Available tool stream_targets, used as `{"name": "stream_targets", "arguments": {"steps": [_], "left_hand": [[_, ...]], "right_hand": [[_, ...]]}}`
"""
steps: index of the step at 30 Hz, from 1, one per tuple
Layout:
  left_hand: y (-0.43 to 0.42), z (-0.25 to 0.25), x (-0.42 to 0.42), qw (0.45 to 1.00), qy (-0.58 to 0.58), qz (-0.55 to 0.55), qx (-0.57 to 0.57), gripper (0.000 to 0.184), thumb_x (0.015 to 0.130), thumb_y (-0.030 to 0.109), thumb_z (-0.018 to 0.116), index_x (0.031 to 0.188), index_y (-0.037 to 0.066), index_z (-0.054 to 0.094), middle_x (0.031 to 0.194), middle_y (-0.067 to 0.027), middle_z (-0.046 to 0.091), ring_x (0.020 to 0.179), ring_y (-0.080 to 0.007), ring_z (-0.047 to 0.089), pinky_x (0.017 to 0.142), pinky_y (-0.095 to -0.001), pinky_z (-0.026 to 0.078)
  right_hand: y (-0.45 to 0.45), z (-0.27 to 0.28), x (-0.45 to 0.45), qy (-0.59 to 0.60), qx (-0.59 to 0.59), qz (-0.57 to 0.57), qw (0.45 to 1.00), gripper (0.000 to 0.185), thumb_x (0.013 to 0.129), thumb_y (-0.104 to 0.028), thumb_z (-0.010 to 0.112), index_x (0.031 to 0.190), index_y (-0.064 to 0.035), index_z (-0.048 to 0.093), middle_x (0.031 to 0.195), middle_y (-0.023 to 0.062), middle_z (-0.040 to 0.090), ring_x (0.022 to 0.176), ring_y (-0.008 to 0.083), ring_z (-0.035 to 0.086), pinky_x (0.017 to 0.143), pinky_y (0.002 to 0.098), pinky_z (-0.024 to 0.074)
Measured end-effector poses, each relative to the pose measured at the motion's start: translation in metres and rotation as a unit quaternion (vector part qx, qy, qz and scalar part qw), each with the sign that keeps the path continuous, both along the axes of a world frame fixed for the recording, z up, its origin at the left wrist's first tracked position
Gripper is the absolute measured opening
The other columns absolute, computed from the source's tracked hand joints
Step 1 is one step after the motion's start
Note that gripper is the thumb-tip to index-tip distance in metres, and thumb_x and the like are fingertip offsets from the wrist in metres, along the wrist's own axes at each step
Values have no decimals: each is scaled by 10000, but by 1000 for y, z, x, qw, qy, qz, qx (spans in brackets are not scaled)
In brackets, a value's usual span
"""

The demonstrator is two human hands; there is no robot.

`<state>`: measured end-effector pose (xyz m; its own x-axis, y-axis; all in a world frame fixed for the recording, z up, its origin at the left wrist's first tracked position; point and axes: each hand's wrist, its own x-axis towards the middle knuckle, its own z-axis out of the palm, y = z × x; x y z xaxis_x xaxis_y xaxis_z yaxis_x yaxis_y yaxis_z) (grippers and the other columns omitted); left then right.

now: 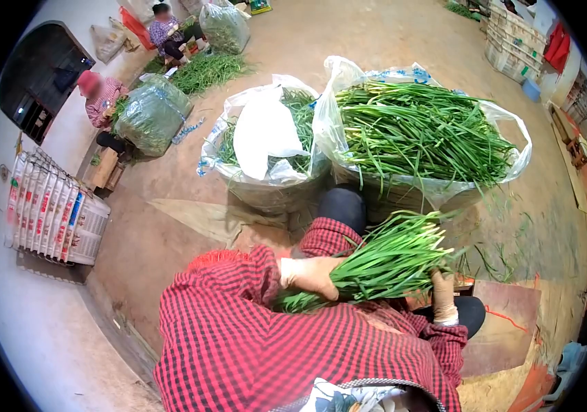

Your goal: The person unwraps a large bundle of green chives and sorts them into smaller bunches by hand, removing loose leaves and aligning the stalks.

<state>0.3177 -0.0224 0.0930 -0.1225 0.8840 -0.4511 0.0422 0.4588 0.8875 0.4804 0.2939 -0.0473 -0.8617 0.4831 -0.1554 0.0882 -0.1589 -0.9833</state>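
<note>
A thick bunch of long green leafy stalks (389, 264) lies across my lap. My left hand (312, 276), in a pale glove, is wrapped round the bunch toward its left end. At the right end of the stalks, my right hand (444, 294), also gloved, touches their pale tips; its fingers are partly hidden behind them. Just beyond my knees stands a large open plastic bag (520, 147) heaped with the same green stalks (424, 130). Beside it on the left is another bag (266, 196) of greens with a white sheet (262, 134) on top.
Stacked white crates (56, 209) stand at the left wall, more crates (513, 44) at the back right. Two people (101, 99) sit at the back left near full bags (152, 117) and a pile of greens (207, 72). A brown board (503, 326) lies at the right.
</note>
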Motion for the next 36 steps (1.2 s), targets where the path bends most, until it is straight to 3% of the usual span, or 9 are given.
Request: {"name": "stream_targets", "arguments": {"steps": [6, 11, 15, 21, 26, 29, 30, 32, 36], "left_hand": [[-1, -52, 17, 995, -68, 30, 61, 600, 710, 24, 627, 1299, 26, 515, 1150, -58, 627, 1045, -136, 547, 927, -294, 436], [10, -21, 13, 978, -145, 99, 108, 650, 758, 31, 726, 1357, 18, 473, 1218, -64, 602, 1047, -151, 559, 907, -307, 475], [10, -4, 7, 955, -259, 144, 23, 643, 773, 11, 730, 1356, 12, 460, 1129, -70, 618, 916, -127, 586, 739, -268, 497], [8, -5, 6, 940, -288, 152, 102, 646, 749, 87, 747, 1321, -20, 465, 1102, -238, 643, 705, -156, 575, 591, -271, 467], [0, 0, 5, 920, -346, 170, 68, 611, 747, 64, 722, 1303, -23, 484, 1097, -235, 648, 672, -151, 572, 581, -263, 478], [-5, -5, 3, 916, -346, 195, 61, 640, 761, 106, 739, 1306, -82, 463, 1128, -279, 619, 670, -169, 548, 581, -301, 462], [-4, -5, 2, 917, -346, 191, 58, 640, 761, 106, 739, 1306, -82, 463, 1128, -279, 619, 670, -169, 548, 581, -301, 462], [-3, -7, 4, 899, -373, 223, 52, 593, 759, 71, 712, 1293, -51, 484, 1102, -247, 643, 670, -167, 573, 580, -275, 484], [0, -3, 2, 923, -332, 186, 62, 593, 772, 86, 728, 1287, -82, 486, 1130, -269, 620, 700, -173, 553, 597, -307, 466]], "right_hand": [[12, 4, -3, -60, 265, 40, 962, 161, 886, -94, 470, 908, 32, 568, 744, 80, 528, 701, 161, 452, 646, 337, 411], [28, 50, -35, 6, 248, -32, 968, 331, 1013, -224, 471, 1096, 60, 619, 956, 127, 694, 845, 193, 605, 765, 343, 471], [40, 93, -42, -26, 311, -83, 947, 320, 999, -274, 516, 992, 28, 622, 807, 71, 634, 772, 184, 561, 728, 326, 456], [85, 136, -23, 40, 273, -235, 932, 356, 1005, -347, 515, 894, -49, 675, 674, -16, 562, 607, 95, 468, 565, 275, 375], [148, 115, 31, -3, 29, -320, 947, 282, 991, -310, 536, 928, -84, 693, 655, -19, 533, 493, 99, 506, 493, 254, 402], [131, 50, 34, -214, 379, 3, 900, 478, 902, -427, 630, 1171, -32, 630, 974, 157, 668, 926, 214, 650, 834, 330, 506], [99, 100, 24, -356, 389, 163, 834, 544, 872, -431, 664, 1206, -6, 603, 1177, 205, 637, 1145, 283, 583, 987, 358, 439], [73, 98, 25, -191, 359, 56, 912, 560, 843, -394, 700, 1222, 2, 589, 1301, 188, 559, 1210, 305, 537, 996, 392, 433], [36, 140, 0, -45, 401, 58, 913, 608, 820, -499, 673, 1148, 11, 640, 1303, 206, 543, 1238, 332, 496, 1050, 398, 383]]}}
